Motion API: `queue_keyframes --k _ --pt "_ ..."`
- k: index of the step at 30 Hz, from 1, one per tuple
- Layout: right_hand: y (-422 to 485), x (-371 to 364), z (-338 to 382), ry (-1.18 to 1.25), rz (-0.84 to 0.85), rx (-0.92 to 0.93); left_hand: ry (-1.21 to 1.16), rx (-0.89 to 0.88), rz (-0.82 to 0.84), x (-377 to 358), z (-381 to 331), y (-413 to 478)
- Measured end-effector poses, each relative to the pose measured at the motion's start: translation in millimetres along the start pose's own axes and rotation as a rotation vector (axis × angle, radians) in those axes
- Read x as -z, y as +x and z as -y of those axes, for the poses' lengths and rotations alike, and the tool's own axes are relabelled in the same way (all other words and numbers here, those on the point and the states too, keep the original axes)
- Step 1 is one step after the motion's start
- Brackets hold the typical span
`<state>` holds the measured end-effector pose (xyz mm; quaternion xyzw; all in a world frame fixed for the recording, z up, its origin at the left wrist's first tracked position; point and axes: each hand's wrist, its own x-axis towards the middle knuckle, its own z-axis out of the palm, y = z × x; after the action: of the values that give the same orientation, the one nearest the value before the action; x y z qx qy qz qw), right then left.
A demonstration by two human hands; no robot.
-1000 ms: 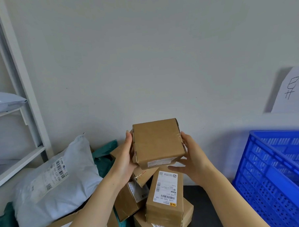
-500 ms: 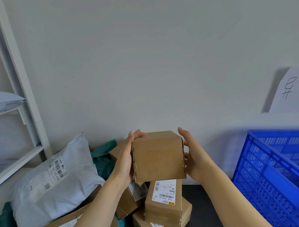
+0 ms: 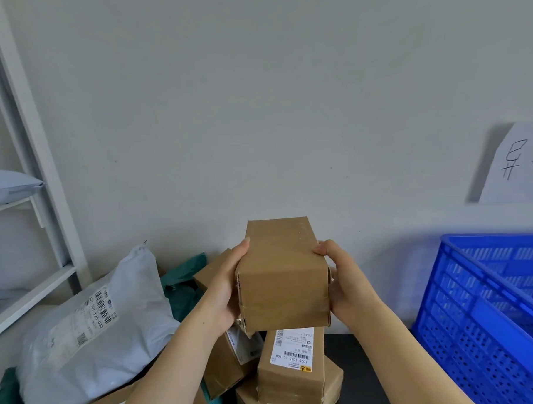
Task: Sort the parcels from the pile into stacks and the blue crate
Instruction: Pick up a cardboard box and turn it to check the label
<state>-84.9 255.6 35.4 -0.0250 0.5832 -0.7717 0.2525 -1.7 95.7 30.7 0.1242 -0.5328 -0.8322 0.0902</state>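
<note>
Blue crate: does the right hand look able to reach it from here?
Probably yes. The blue crate stands open-topped just right of the right hand, nothing between them, but it and the left hand grip the brown box.

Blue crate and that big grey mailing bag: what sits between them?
Head view: a pile of brown boxes, and above it a plain box held by the left hand and right hand.

Lighting: even, soft, moderately bright. Shadows: paper sign (image 3: pixel 523 160) casts a soft one leftward on wall (image 3: pixel 255 110). Focus: sharp. Edges: shelf frame (image 3: pixel 27 136) bowed by wide-angle lens.
</note>
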Motion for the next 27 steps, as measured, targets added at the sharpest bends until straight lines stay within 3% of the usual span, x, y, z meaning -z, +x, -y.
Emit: queue_keyframes --k 15,27 --pt "10.7 9.0 -8.7 -0.107 0.157 0.106 0.051 0.092 -0.011 9.0 2.9 1.4" --pt "8.5 14.1 -15.4 -0.123 0.142 0.169 0.104 0.106 -0.051 12.5 8.6 4.6"
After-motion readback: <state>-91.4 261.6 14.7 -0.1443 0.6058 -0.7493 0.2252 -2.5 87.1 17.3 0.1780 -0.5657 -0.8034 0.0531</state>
